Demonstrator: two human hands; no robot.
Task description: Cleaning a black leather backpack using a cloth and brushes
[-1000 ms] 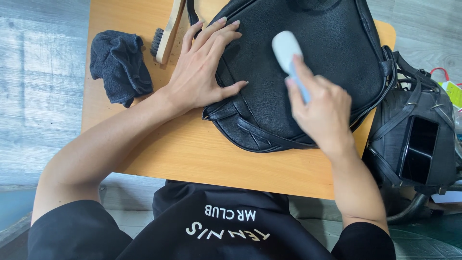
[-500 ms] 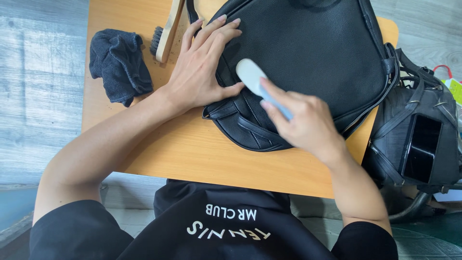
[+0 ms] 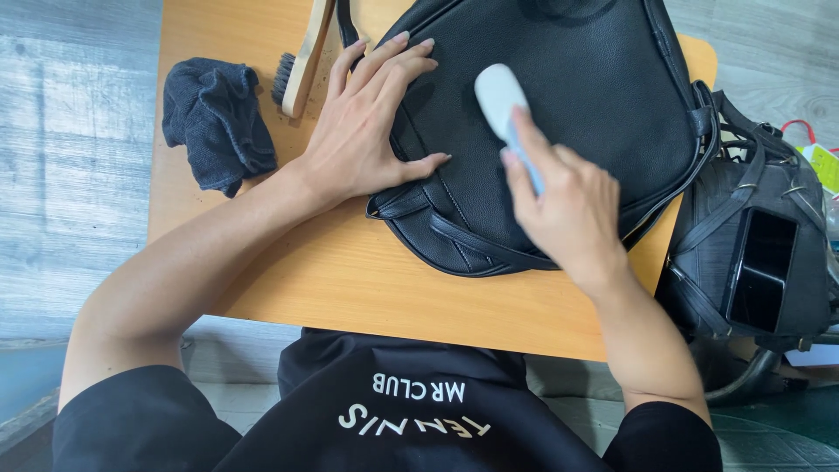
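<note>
Right hand [image 3: 572, 210] is clenching a pale blue, oval-headed plastic brush [image 3: 502, 105]; the grip is wrapping the handle, index finger running along its top, rounded head sticking out past the fingertips. Brush head is sitting against the front panel of a black, rounded, pebbled-leather handbag [image 3: 603, 87], near the panel's middle. Cannot tell whether bristles are touching, underside hidden.

Left hand [image 3: 371, 131] is lying flat and spread on the bag's left edge, grip released, holding nothing; fingers are pointing up over the seam, thumb is pressing out onto the leather toward the brush. The two hands are sitting near each other, not touching.

Handbag is lying flat on a light orange-brown wooden bench [image 3: 350, 288], taking up its upper right part, bottom curve and a strap loop facing the person.

Left of the left hand: a wooden-backed brush with dark bristles [image 3: 301, 61] is lying on the bench just beside the fingers. Further left, a crumpled dark navy cloth [image 3: 214, 118] is resting near the bench edge.

Off the bench's right side, a second black bag with straps and metal rings [image 3: 760, 245] is sitting lower down.
</note>
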